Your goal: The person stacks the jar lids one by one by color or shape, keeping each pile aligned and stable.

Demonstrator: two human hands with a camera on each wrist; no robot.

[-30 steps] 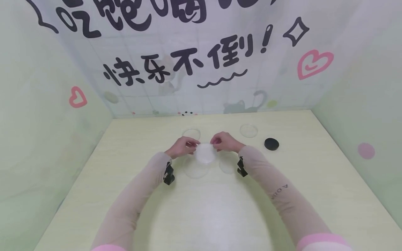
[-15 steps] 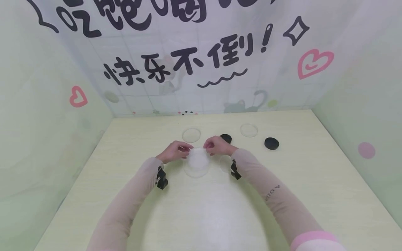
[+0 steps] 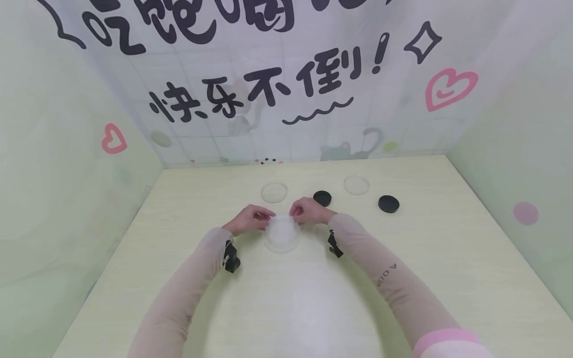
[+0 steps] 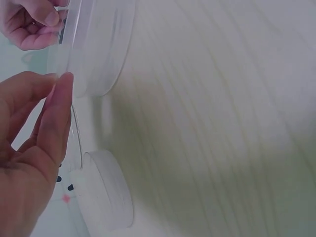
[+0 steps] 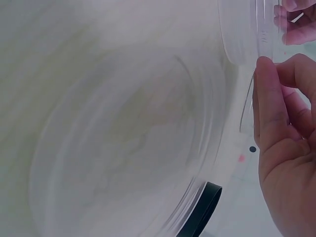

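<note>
Both hands hold a clear, whitish-looking petri dish (image 3: 282, 227) by its far rim. On its left side the left hand (image 3: 250, 219) pinches the rim between thumb and fingers. From the other side the right hand (image 3: 310, 211) pinches it the same way, its fingertips (image 5: 265, 66) at the edge. Under the held dish, and overlapped by it in the head view, lies another clear round dish (image 3: 282, 246). In the right wrist view a large clear dish (image 5: 133, 143) lies on the table close to the right wrist camera.
Farther back lie a clear dish (image 3: 274, 193) and another clear dish (image 3: 356, 185). Two black round shallow pieces, a nearer black piece (image 3: 322, 198) and a right-hand black piece (image 3: 388, 204), sit right of the hands. A printed cloth wall (image 3: 286, 144) closes off the table's back.
Both hands have moved left and slightly toward the body with the petri dish, bringing it over the clear dish. One black piece has come out from behind the right hand.
</note>
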